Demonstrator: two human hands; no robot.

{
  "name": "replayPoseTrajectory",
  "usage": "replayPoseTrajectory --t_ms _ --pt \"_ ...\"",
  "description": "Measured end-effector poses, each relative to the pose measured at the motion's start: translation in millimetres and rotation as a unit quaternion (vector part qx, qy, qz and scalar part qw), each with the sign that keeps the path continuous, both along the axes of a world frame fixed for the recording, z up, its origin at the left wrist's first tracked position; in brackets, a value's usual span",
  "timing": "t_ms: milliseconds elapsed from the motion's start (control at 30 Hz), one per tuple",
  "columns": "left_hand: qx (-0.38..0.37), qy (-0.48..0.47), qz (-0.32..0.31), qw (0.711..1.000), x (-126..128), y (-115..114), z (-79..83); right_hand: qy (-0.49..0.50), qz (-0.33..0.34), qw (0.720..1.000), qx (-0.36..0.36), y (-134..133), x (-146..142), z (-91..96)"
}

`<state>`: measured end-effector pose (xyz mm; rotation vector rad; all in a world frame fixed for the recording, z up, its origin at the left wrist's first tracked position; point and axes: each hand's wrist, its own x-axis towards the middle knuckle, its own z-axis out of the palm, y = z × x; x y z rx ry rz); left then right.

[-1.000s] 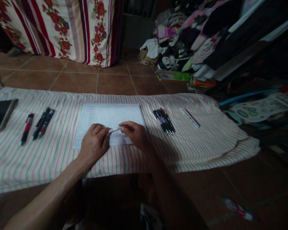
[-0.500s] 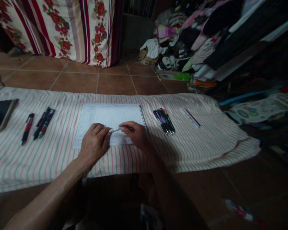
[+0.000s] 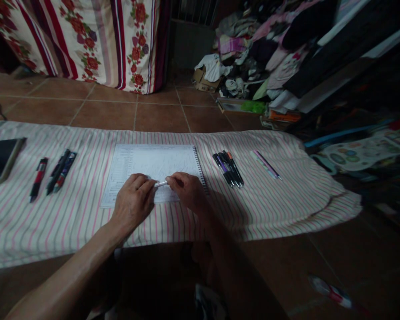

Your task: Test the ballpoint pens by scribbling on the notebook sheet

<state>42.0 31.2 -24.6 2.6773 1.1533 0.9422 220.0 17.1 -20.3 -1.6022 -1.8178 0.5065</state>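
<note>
A slim whitish pen lies crosswise between my two hands, just over a spiral notebook with marked pages. The fingers of my left hand are closed on its left end. On the other end, my right hand pinches with thumb and fingers. Both pen ends are hidden by my fingers, so I cannot make out its tip. Right of the notebook lies a group of dark pens, one with a purple barrel and one with an orange part.
Two slim pens lie farther right on the striped cloth. To the left are a red and black pen, several dark pens and a dark flat tablet-like object. A bottle lies on the tiled floor.
My right hand has drawn its fingers in closer around the pen's right end. Both hands and the pen have shifted slightly right and toward me.
</note>
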Motion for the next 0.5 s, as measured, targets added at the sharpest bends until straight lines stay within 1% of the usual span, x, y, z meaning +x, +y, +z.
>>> replayPoseTrajectory --t_ms 100,200,267,400,500 --pt "0.000 0.008 -0.002 1.000 1.4 -2.3 -0.2 -0.010 -0.005 1.000 -0.026 -0.8 -1.7 2.0" --pt "-0.002 0.006 -0.006 1.000 1.1 -2.9 0.4 0.006 -0.016 0.998 -0.057 -1.7 -2.3 3.2" --pt "-0.010 -0.002 -0.002 1.000 -0.1 -2.0 1.3 0.024 -0.020 0.997 -0.065 -2.0 -1.6 2.8" --pt "-0.029 -0.009 0.022 0.999 -3.0 1.2 2.9 0.114 -0.037 0.991 -0.060 -1.5 0.7 -0.7" --pt "-0.029 -0.002 0.039 0.999 -4.7 3.0 2.8 0.180 -0.019 0.983 -0.043 -0.4 0.9 -3.0"
